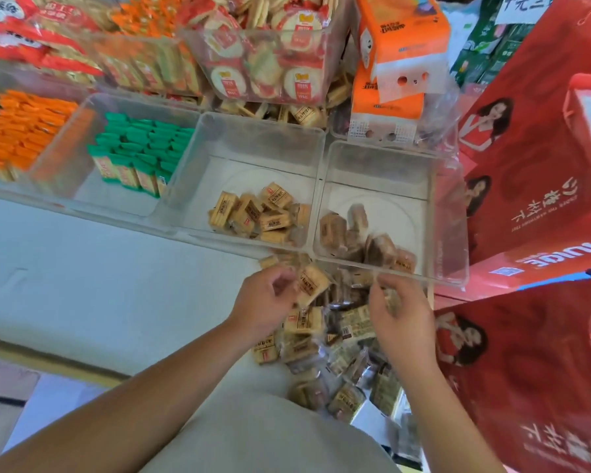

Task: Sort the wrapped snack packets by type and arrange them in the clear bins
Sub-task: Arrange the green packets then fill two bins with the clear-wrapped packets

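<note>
Head view, looking down at a pale white counter (82, 285) in what appears to be a shop, with red gift boxes (533, 165) stacked along the right edge. Orange tissue packs (400, 46) stand at the top, beside a raised bin of round crackers (270, 63).

A row of clear bins lies across the counter. From the left they hold orange packets (24, 131), then upright green packets (140, 155). The middle bin (185, 186) has a small heap of tan packets (256, 213) on its floor. The right bin (451, 233) holds darker brown packets (362, 240) in its near corner.

A loose pile (338, 336) of mixed snack packets – small, square, clear-wrapped, tan or brown with dark print – lies on the counter just in front of these two bins.

Both hands hover over the pile. The left hand (265, 302) pinches one tan packet (311, 285) between thumb and fingers. The right hand (400, 308) has its fingers curled inward, but motion blur hides whether it grips anything.
</note>
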`<state>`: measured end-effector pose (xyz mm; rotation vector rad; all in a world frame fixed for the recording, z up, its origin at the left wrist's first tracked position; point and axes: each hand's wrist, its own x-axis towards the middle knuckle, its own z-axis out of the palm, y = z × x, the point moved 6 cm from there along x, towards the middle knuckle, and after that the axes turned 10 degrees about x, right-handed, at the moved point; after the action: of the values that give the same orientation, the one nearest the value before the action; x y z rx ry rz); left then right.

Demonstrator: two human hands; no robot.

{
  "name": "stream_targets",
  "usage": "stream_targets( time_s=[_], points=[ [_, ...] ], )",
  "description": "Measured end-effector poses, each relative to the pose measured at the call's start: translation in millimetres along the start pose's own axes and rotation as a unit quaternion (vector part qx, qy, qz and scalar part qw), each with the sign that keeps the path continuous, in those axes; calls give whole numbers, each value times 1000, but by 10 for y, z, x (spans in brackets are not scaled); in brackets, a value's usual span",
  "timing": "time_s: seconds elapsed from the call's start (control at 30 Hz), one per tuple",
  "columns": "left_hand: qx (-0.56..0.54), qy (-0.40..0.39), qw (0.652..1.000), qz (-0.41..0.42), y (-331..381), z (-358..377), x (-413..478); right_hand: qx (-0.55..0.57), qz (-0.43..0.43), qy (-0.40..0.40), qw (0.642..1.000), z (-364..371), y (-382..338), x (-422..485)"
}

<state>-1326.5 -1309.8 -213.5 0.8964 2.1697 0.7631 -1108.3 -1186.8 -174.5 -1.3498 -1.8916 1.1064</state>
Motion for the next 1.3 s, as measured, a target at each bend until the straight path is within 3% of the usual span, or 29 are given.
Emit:
stream_targets(
  time_s=[0.17,0.3,0.43,0.57,0.7,0.8,0.93,1.1,1.23,1.3],
  points=[
    [13,4,993,-118,-556,268,-475,44,80,-83,992,317,236,-658],
    [-27,-83,971,-224,-969,700,-724,34,197,-164,966,540,531,-937],
    [-82,-87,966,-231,-896,839,-779,81,241,-220,942,683,613,-1106],
    [-65,-80,976,-194,-737,839,-865,42,208,-237,948,764,667,-1149],
    [-114,-89,973,-181,-754,804,-925,12,193,-198,961,741,626,-1057],
    [-135,-95,968,-190,-775,693,-864,-9,135,-167,977,639,560,-1007],
    [-80,-123,965,-217,-718,647,-705,10,182,-222,958,677,504,-1041],
    [-12,-37,977,-210,-670,499,-431,138,205,-105,963,503,289,-840],
    [-241,-72,927,-278,-577,603,-208,175,179,-36,967,344,93,-558],
    [-261,-99,915,-290,-488,629,-111,186,172,-29,967,332,48,-415]
  ],
)
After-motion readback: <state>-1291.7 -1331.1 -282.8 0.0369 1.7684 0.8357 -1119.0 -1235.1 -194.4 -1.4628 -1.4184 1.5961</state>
